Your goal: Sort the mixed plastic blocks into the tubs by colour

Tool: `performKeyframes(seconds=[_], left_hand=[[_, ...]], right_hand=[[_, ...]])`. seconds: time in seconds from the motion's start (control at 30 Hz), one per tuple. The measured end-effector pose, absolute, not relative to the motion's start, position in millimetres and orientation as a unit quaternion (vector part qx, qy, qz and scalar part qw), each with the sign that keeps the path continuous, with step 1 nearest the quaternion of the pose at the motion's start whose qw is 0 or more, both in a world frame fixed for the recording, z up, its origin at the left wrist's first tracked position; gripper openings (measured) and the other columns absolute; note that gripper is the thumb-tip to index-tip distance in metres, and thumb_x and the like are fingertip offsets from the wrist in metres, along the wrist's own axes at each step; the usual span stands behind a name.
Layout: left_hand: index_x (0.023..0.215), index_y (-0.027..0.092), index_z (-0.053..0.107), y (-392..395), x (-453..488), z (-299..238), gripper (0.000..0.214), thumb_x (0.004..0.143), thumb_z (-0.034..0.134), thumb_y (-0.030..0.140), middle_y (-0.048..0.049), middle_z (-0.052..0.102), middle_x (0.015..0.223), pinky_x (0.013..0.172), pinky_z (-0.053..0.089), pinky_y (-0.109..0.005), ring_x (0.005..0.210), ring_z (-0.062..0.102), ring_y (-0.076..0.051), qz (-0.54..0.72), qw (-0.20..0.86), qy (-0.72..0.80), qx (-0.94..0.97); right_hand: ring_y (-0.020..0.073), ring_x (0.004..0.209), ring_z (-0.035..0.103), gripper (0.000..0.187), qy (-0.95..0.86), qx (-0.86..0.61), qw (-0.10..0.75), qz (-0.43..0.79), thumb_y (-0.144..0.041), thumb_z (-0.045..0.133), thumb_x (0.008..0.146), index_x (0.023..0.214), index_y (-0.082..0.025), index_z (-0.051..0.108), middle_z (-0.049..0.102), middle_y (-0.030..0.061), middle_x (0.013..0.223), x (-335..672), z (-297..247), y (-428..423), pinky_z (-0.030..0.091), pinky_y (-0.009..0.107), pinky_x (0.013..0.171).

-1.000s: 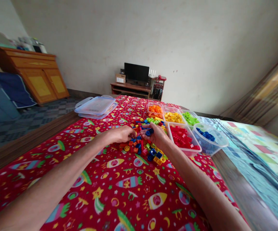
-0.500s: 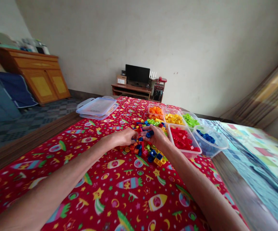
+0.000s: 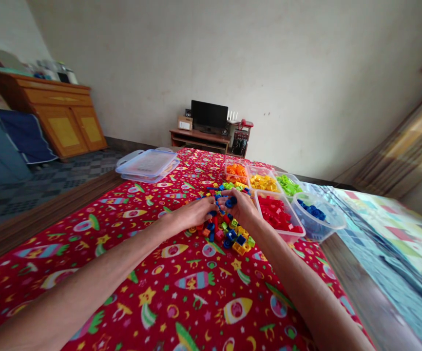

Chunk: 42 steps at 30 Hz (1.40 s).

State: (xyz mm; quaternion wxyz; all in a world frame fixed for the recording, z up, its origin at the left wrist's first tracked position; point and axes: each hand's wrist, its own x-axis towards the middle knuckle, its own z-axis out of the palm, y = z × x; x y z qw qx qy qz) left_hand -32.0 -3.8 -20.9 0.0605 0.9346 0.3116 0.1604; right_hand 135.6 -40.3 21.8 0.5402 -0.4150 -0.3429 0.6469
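Observation:
A pile of mixed toy building bricks (image 3: 239, 240) lies on the red patterned cloth (image 3: 192, 302). Over its left side my left hand (image 3: 196, 213) has its fingertips bent down around a small dark blue brick (image 3: 213, 213). My right hand (image 3: 244, 208), half turned up at the pile's right side, keeps blue bricks (image 3: 230, 201) in its curled fingers. The hands are close together but apart. Right beside my right hand stands a clear box of red bricks (image 3: 277, 213). Part of the pile is hidden behind both hands.
Clear boxes hold orange bricks (image 3: 237, 171), yellow bricks (image 3: 263, 183) and green bricks (image 3: 288, 185). Blue bricks (image 3: 311, 210) lie in a round clear tub (image 3: 330, 225) near the right edge. Stacked clear lids (image 3: 148, 164) lie at the far left.
My left hand has shifted slightly right within the pile, and its fingers have moved onto a blue brick. My right hand has moved slightly right, still holding blue bricks.

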Motion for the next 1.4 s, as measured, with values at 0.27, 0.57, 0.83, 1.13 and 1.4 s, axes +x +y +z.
performKeyframes(seconds=[0.27,0.57,0.83,1.13,1.4], left_hand=[[0.101,0.017,0.066,0.0,-34.4,9.0,0.021,0.081,0.059,0.019,-0.0055,0.065,0.098,0.080,0.050,-0.029,0.089,0.062,-0.018,0.281,0.072,0.391,0.873],[0.100,0.020,0.068,-12.8,-23.1,16.7,0.020,0.082,0.061,0.022,-0.0045,0.064,0.098,0.085,0.049,-0.030,0.094,0.060,-0.018,0.323,0.094,0.321,0.885],[0.100,0.016,0.067,-7.0,-32.5,15.9,0.029,0.093,0.044,0.031,-0.0083,0.063,0.108,0.092,0.046,-0.031,0.102,0.058,-0.019,0.348,0.036,0.335,0.875],[0.097,0.015,0.068,-2.0,-35.0,13.0,0.030,0.091,0.041,0.026,-0.0089,0.064,0.112,0.096,0.045,-0.032,0.104,0.059,-0.019,0.311,0.022,0.357,0.881],[0.093,0.015,0.070,2.7,-38.7,11.7,0.035,0.090,0.038,0.029,-0.0104,0.064,0.115,0.097,0.045,-0.033,0.107,0.059,-0.021,0.294,0.011,0.362,0.884]], right_hand=[[0.0161,0.056,0.062,0.022,-0.329,-0.416,0.537,0.656,-0.022,0.042,0.091,0.082,-0.016,0.061,0.061,0.0036,0.056,133.2,17.9,-38.2,0.056,0.029,0.055],[0.0092,0.051,0.057,0.027,-0.284,-0.353,0.489,0.745,-0.035,0.039,0.096,0.084,-0.016,0.055,0.062,-0.0004,0.065,123.1,6.5,-40.5,0.055,0.022,0.050],[0.0093,0.052,0.058,0.018,-0.307,-0.374,0.502,0.717,-0.020,0.050,0.089,0.073,-0.014,0.057,0.062,0.0020,0.058,127.7,8.4,-36.8,0.051,0.015,0.046],[0.0061,0.048,0.054,0.006,-0.404,-0.359,0.594,0.596,-0.015,0.063,0.074,0.071,-0.012,0.059,0.061,0.0016,0.057,174.1,41.7,-30.5,0.030,0.008,0.031],[0.0037,0.040,0.046,0.007,-0.435,-0.536,0.668,0.279,-0.018,0.061,0.072,0.072,-0.011,0.063,0.055,-0.0021,0.051,292.7,80.6,-33.2,0.028,0.010,0.031]])
